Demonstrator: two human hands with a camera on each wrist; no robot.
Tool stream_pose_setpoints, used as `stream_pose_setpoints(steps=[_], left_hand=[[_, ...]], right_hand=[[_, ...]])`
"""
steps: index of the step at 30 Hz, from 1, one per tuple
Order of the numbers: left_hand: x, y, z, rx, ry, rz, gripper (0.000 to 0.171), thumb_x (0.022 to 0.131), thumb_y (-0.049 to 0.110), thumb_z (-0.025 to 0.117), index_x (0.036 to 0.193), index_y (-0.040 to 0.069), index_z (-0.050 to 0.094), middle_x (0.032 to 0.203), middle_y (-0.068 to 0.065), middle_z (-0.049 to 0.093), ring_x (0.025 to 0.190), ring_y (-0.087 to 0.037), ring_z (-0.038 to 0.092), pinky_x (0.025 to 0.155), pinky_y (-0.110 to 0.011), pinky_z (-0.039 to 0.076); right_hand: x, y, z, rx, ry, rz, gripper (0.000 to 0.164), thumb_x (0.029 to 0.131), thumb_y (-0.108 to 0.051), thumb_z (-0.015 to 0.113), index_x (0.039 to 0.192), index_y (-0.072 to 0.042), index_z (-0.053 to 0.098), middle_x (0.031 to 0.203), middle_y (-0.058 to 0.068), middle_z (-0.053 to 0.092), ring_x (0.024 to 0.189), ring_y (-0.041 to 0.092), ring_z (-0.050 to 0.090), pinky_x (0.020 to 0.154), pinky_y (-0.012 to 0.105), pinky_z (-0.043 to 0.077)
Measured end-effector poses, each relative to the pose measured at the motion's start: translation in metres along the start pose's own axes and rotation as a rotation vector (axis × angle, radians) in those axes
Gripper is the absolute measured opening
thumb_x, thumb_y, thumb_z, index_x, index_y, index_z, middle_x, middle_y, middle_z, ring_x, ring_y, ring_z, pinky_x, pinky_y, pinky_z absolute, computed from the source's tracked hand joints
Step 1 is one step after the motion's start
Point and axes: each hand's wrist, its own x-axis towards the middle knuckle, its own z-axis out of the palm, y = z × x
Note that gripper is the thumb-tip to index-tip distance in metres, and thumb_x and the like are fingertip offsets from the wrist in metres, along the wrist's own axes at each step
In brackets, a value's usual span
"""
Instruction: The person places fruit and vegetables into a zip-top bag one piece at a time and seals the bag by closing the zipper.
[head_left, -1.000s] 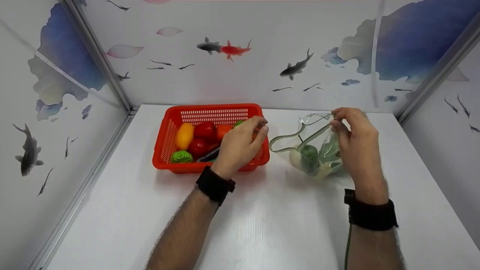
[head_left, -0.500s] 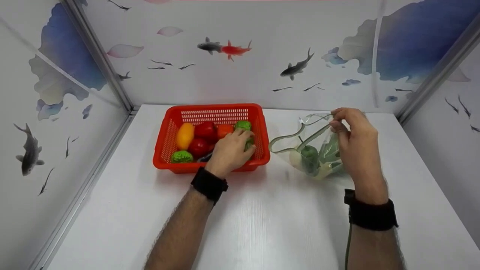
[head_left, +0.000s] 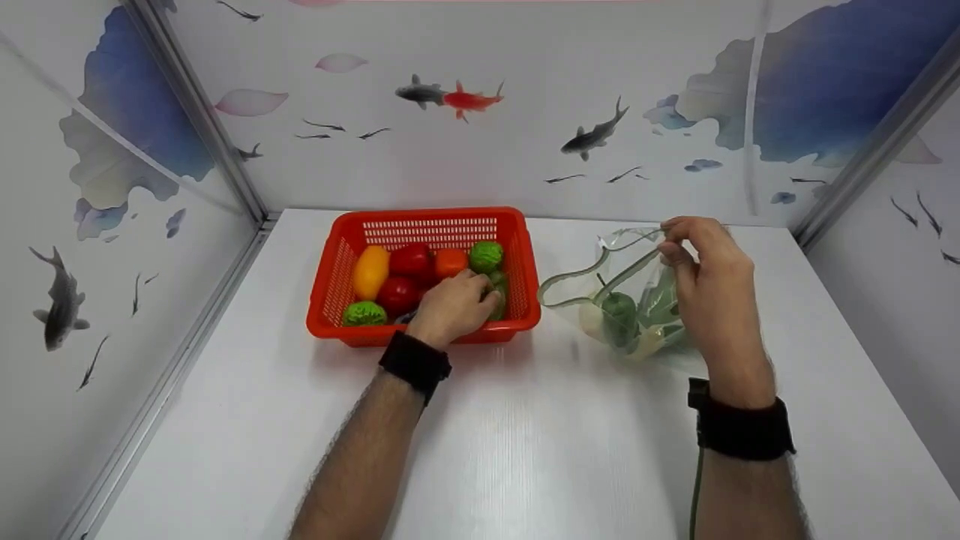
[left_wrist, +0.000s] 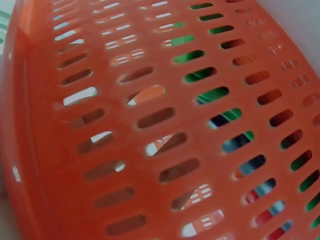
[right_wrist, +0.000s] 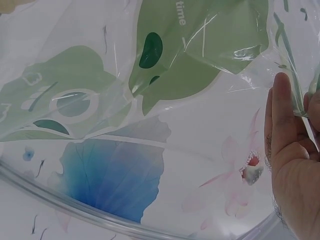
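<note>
My left hand (head_left: 454,306) reaches down into a red plastic basket (head_left: 322,328) of toy-like fruit and vegetables. Its fingers bend downward beside a smooth green piece (head_left: 499,286) at the basket's right; the fingertips are hidden, so a grip is not visible. Only the basket's slotted wall (left_wrist: 150,120) fills the left wrist view. With thumb and fingers, my right hand (head_left: 716,292) pinches the rim of a clear plastic bag (head_left: 660,300), whose mouth gapes leftward. Inside the bag sit a dark green pepper-like piece (head_left: 619,319) and a pale round one. Green print marks the bag (right_wrist: 200,55) in the right wrist view.
The basket also holds a yellow mango-like piece (head_left: 371,272), red round pieces (head_left: 410,260), an orange one (head_left: 451,262) and bumpy green balls (head_left: 486,256). The white table (head_left: 510,435) meets printed walls (head_left: 487,157) at the back and sides.
My left hand has moved from above the basket's right side down and slightly left into it, uncovering the bumpy green ball at the back right. My right hand and the bag stay nearly still.
</note>
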Motion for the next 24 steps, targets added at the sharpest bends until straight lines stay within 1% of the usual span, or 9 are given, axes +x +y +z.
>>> stream_pose_setpoints(steps=[3, 5, 8, 11, 14, 16, 19, 21, 24], left_hand=[[0.0029, -0.0007, 0.0017, -0.014, -0.030, -0.039, 0.051, 0.125, 0.045, 0.052, 0.154, 0.009, 0.073, 0.143, -0.015, 0.072, 0.124, -0.033, 0.068, 0.125, -0.054, 0.060], [0.0042, -0.0011, 0.0026, -0.033, -0.052, -0.074, 0.053, 0.126, 0.049, 0.049, 0.150, 0.010, 0.076, 0.134, -0.012, 0.071, 0.121, -0.032, 0.066, 0.122, -0.052, 0.060], [0.0047, -0.0023, 0.0033, -0.064, -0.089, -0.124, 0.055, 0.126, 0.054, 0.046, 0.127, 0.011, 0.079, 0.113, -0.009, 0.066, 0.111, -0.029, 0.064, 0.109, -0.046, 0.058], [0.0046, -0.0032, 0.0029, -0.086, -0.116, -0.147, 0.056, 0.125, 0.057, 0.045, 0.098, 0.015, 0.070, 0.092, -0.005, 0.056, 0.097, -0.027, 0.061, 0.092, -0.042, 0.051], [0.0047, -0.0038, 0.0030, -0.078, -0.099, -0.132, 0.056, 0.125, 0.056, 0.046, 0.086, 0.019, 0.061, 0.084, -0.003, 0.052, 0.089, -0.025, 0.059, 0.086, -0.040, 0.047], [0.0053, -0.0042, 0.0035, -0.060, -0.056, -0.099, 0.052, 0.125, 0.052, 0.049, 0.092, 0.017, 0.068, 0.089, -0.004, 0.057, 0.092, -0.024, 0.060, 0.088, -0.041, 0.052], [0.0064, -0.0055, 0.0049, -0.063, 0.027, -0.051, 0.039, 0.124, 0.044, 0.057, 0.112, 0.014, 0.078, 0.103, -0.007, 0.067, 0.098, -0.025, 0.063, 0.095, -0.043, 0.059], [0.0071, -0.0062, 0.0049, -0.085, 0.074, -0.027, 0.029, 0.122, 0.036, 0.064, 0.126, 0.013, 0.080, 0.112, -0.008, 0.074, 0.102, -0.025, 0.068, 0.099, -0.045, 0.064], [0.0079, -0.0068, 0.0040, -0.112, 0.143, 0.006, 0.019, 0.117, 0.023, 0.074, 0.131, 0.012, 0.080, 0.121, -0.009, 0.080, 0.106, -0.025, 0.075, 0.101, -0.047, 0.068]], right_hand=[[0.0001, 0.0007, 0.0002, 0.000, 0.003, -0.003, 0.020, 0.113, -0.013, 0.071, 0.110, 0.006, 0.068, 0.137, 0.021, 0.080, 0.138, 0.039, 0.074, 0.110, 0.002, 0.040], [0.0002, 0.0011, 0.0003, 0.000, 0.007, -0.005, 0.021, 0.113, -0.015, 0.071, 0.110, 0.006, 0.069, 0.136, 0.021, 0.080, 0.137, 0.039, 0.074, 0.111, 0.001, 0.039], [0.0005, 0.0013, 0.0003, -0.001, 0.009, -0.006, 0.021, 0.113, -0.015, 0.071, 0.109, 0.006, 0.069, 0.136, 0.022, 0.080, 0.137, 0.040, 0.074, 0.112, 0.002, 0.039], [0.0006, 0.0013, 0.0000, -0.001, 0.005, -0.004, 0.021, 0.113, -0.014, 0.071, 0.109, 0.006, 0.068, 0.136, 0.023, 0.080, 0.137, 0.040, 0.074, 0.113, 0.002, 0.039], [0.0003, 0.0017, 0.0000, -0.005, 0.004, -0.005, 0.020, 0.113, -0.013, 0.071, 0.109, 0.006, 0.068, 0.136, 0.023, 0.080, 0.138, 0.040, 0.074, 0.112, 0.002, 0.039], [0.0001, 0.0025, 0.0003, -0.006, 0.009, -0.013, 0.019, 0.113, -0.012, 0.072, 0.109, 0.006, 0.068, 0.135, 0.022, 0.080, 0.137, 0.040, 0.074, 0.111, 0.003, 0.040], [0.0000, 0.0040, 0.0011, -0.009, 0.018, -0.025, 0.017, 0.111, -0.011, 0.073, 0.110, 0.006, 0.068, 0.134, 0.023, 0.080, 0.136, 0.041, 0.075, 0.110, 0.004, 0.041], [0.0002, 0.0042, 0.0014, -0.009, 0.019, -0.027, 0.017, 0.111, -0.010, 0.074, 0.110, 0.006, 0.068, 0.134, 0.023, 0.080, 0.136, 0.041, 0.075, 0.111, 0.003, 0.040], [0.0005, 0.0039, 0.0015, -0.011, 0.016, -0.019, 0.016, 0.111, -0.009, 0.074, 0.111, 0.006, 0.068, 0.135, 0.023, 0.080, 0.137, 0.041, 0.075, 0.111, 0.002, 0.040]])
